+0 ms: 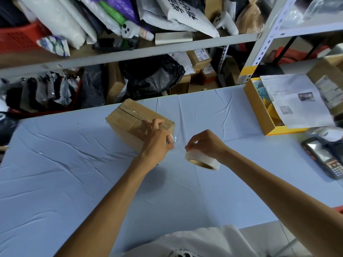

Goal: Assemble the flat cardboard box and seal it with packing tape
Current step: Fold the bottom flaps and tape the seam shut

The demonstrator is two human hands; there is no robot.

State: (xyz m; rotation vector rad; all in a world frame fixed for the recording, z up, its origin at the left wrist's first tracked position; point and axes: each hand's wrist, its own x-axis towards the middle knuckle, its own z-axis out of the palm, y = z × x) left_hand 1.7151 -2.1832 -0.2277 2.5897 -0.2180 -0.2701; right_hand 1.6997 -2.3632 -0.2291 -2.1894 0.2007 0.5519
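1 cardboard box [128, 123], 1 tape roll [203, 161], 2 hands: left hand [156, 143], right hand [206, 143]; 1 yellow carton [258, 110], 1 handheld scanner [323, 156] on 1 tabletop [74, 182].

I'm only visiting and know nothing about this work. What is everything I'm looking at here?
cardboard box: one, brown, closed, table's far middle
tape roll: one, whitish, right of the box, in hand
table cover: one, pale blue, creased, over the table
open carton: one, yellow-edged, table's right, papers on top
handheld scanner: one, black, table's right edge
shelves: several, grey, behind the table, packed with bags and parcels
basket: one, red, upper shelf, left
left hand: one, gripping the box's near corner
right hand: one, gripping the tape roll from above
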